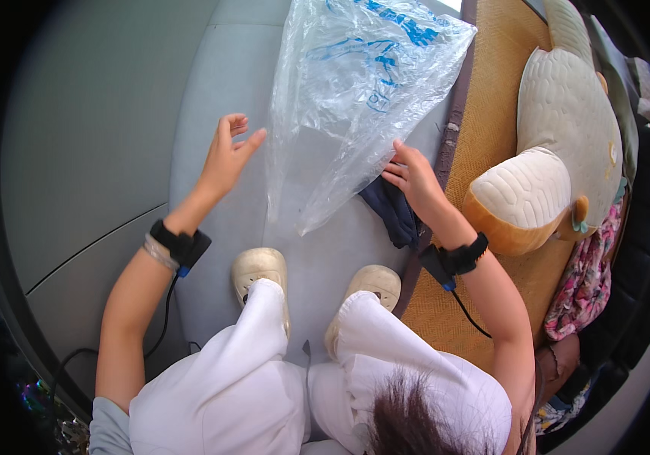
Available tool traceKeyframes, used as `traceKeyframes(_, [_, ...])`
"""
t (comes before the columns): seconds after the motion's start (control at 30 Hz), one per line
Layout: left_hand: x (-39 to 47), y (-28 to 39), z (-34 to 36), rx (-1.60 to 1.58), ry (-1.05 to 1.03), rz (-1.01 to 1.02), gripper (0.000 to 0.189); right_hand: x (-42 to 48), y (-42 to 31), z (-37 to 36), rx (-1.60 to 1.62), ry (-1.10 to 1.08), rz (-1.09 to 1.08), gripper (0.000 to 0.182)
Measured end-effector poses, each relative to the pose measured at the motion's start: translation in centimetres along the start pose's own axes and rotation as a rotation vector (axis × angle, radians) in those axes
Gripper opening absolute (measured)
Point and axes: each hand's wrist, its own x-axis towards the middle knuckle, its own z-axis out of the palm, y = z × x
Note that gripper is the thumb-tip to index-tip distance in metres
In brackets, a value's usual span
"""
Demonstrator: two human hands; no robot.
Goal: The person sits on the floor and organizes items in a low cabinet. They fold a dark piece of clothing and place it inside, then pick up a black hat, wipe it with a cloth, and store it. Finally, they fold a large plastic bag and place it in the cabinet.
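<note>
A clear plastic bag (353, 108) with blue printing lies spread out before me, its two narrow tips pointing toward my feet. My left hand (231, 153) is beside the bag's left edge, fingers curled and apart, with nothing in it. At the lower right edge of the bag is my right hand (413, 176). Its fingers are spread and its fingertips are at the plastic; whether they touch it is hard to tell. Below that hand, a dark navy cloth (394, 213) is partly covered by the bag and the hand.
On the right, a woven mat (487, 102) with a dark border carries a large plush pillow (569, 114) and a floral cloth (583, 278). A grey panel (92, 131) stands on the left. My cream clogs (259, 267) rest on the grey floor (217, 227). Cables trail from both wrist bands.
</note>
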Motion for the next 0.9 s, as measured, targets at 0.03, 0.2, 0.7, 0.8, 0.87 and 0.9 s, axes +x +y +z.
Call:
traceKeyframes(0.03, [1.1, 0.2, 0.0, -0.093, -0.025, -0.083, 0.067, 0.2, -0.8, 0.4, 0.043, -0.008, 0.006, 0.061])
traceKeyframes(0.2, [4.9, 3.0, 2.0, -0.165, -0.131, -0.327, 0.077, 1.4, -2.5, 1.0, 0.149, 0.035, 0.033, 0.058])
traceKeyframes(0.7, [7.3, -2.1, -1.1, -0.241, 0.123, -0.248, 0.030, 4.4, -0.5, -4.5, 0.164, 0.315, -0.246, 0.020])
traceKeyframes(0.8, [8.0, -3.4, -2.4, -0.032, 0.196, -0.111, 0.027, 4.5, -0.4, -5.0, 0.083, 0.346, -0.230, 0.019])
traceKeyframes(0.87, [8.0, -4.2, -2.6, 0.029, 0.223, -0.088, 0.027, 4.8, -0.1, -4.9, 0.042, 0.355, -0.270, 0.019])
traceKeyframes(0.9, [7.7, -3.1, -2.3, 0.018, 0.229, -0.115, 0.028, 4.7, -0.2, -4.9, 0.022, 0.366, -0.294, 0.019])
